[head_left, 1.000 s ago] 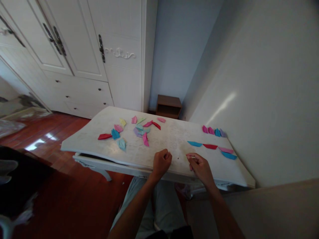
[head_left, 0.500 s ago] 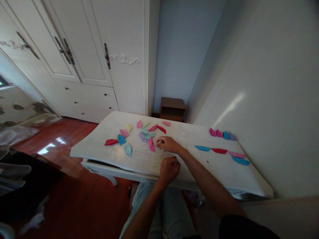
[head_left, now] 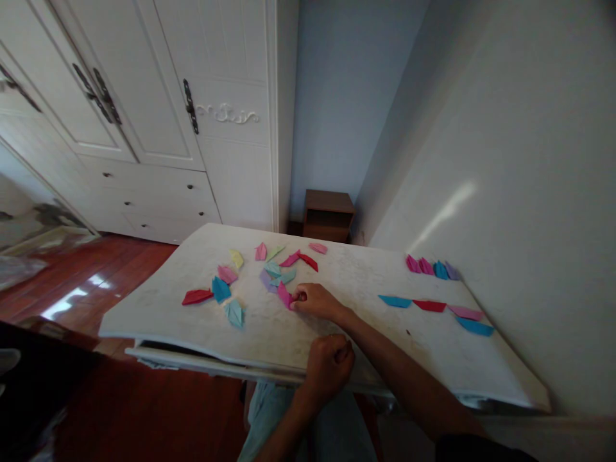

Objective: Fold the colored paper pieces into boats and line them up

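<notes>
- The right hand (head_left: 315,300) reaches across with its fingertips at the near end of a magenta folded paper (head_left: 283,294); whether they have closed on it cannot be told.
- The left hand (head_left: 331,362) is curled into a loose fist by the front edge of the white surface (head_left: 158,311), nearer the body than the right hand.
- The magenta folded paper lies on the surface, slanting, just beside a lavender folded paper (head_left: 267,280) and a mint folded paper (head_left: 285,277).
- Beyond these, a red folded paper (head_left: 308,262) and a pink folded paper (head_left: 317,248) lie toward the far edge.
- Farther left is a loose group: a blue folded paper (head_left: 221,290) next to a long red folded paper (head_left: 197,297), with a pale aqua folded paper (head_left: 235,313) closer to the front and a yellow folded paper (head_left: 236,258) farther back.
- On the right, a line of flat folded papers (head_left: 429,306) runs blue, red, pink, with another blue one by the pink.
- Behind that line, four folded papers (head_left: 425,265) stand side by side: two magenta, one blue, one lavender.
- Past the far edge are a brown nightstand (head_left: 329,204) and a white wardrobe (head_left: 235,70).
</notes>
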Demonstrator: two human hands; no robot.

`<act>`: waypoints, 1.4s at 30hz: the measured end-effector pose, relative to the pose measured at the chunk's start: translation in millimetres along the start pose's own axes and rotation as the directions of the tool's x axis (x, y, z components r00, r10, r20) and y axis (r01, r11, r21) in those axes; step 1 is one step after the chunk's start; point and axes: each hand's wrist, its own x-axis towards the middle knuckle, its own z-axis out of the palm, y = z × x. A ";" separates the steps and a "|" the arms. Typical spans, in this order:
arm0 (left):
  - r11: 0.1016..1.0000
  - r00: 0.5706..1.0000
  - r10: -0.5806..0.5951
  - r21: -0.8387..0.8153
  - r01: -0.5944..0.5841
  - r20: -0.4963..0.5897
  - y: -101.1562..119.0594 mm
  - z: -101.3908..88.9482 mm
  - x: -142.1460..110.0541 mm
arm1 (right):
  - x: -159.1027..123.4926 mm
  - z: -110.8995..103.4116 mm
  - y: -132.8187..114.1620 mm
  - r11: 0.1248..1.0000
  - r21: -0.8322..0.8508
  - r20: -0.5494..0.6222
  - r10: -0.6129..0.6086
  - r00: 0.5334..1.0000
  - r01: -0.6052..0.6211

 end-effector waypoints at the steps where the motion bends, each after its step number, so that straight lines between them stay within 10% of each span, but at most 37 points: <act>1: 1.000 1.000 -0.004 0.008 0.004 0.008 -0.4 0.1 -0.3 | -0.4 -0.6 1.2 0.999 0.033 0.004 -0.005 1.000 0.005; 10: 0.999 0.997 0.042 0.030 -0.044 0.069 0.2 0.5 -3.4 | -16.1 -10.0 17.3 0.968 0.234 -0.028 -0.090 0.996 0.094; 22: 0.959 0.970 0.244 0.145 -0.243 0.012 -16.5 11.5 -6.9 | -40.2 -24.5 56.1 0.817 0.566 0.044 0.105 0.993 -0.112; 30: 0.998 0.975 -0.056 0.053 0.046 0.216 -32.7 -9.4 -34.2 | -46.3 -44.6 60.2 0.748 0.651 -0.104 0.254 0.962 -0.127; 42: 0.995 0.988 -0.018 -0.090 0.032 0.153 -11.8 -22.1 -17.5 | -71.7 -31.1 69.8 0.694 0.700 -0.111 0.337 0.935 -0.167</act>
